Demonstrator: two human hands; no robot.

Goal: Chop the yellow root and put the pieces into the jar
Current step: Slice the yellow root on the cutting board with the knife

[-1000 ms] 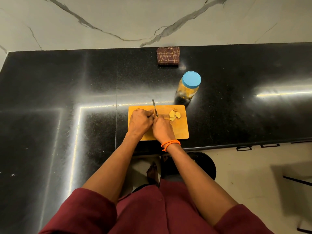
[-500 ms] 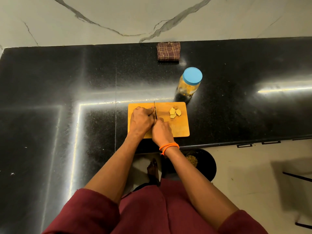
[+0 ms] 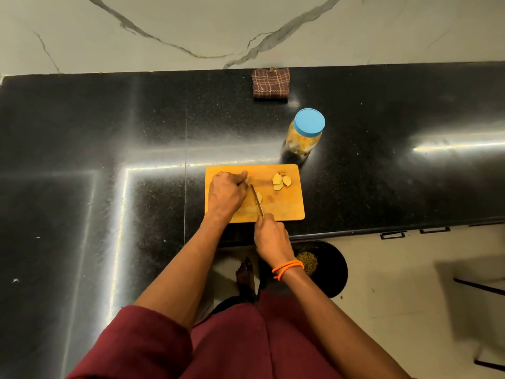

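An orange cutting board (image 3: 289, 206) lies at the front edge of the black counter. My left hand (image 3: 226, 194) rests on its left half, fingers curled over the yellow root, which is mostly hidden. My right hand (image 3: 270, 237) grips the handle of a knife (image 3: 257, 199) whose blade runs up the board beside my left hand. A fresh yellow slice (image 3: 259, 196) lies against the blade. Several cut pieces (image 3: 281, 181) sit near the board's far right corner. The jar (image 3: 304, 134), with a blue lid on, stands just behind the board.
A folded brown checked cloth (image 3: 270, 83) lies at the back of the counter (image 3: 109, 132) by the marble wall. Below the counter edge a black bin (image 3: 330, 269) with scraps stands on the floor, next to my bare foot (image 3: 244, 274).
My right hand has drawn back toward the board's front edge with the knife, and a new slice now lies beside the blade. My left hand stays on the root.
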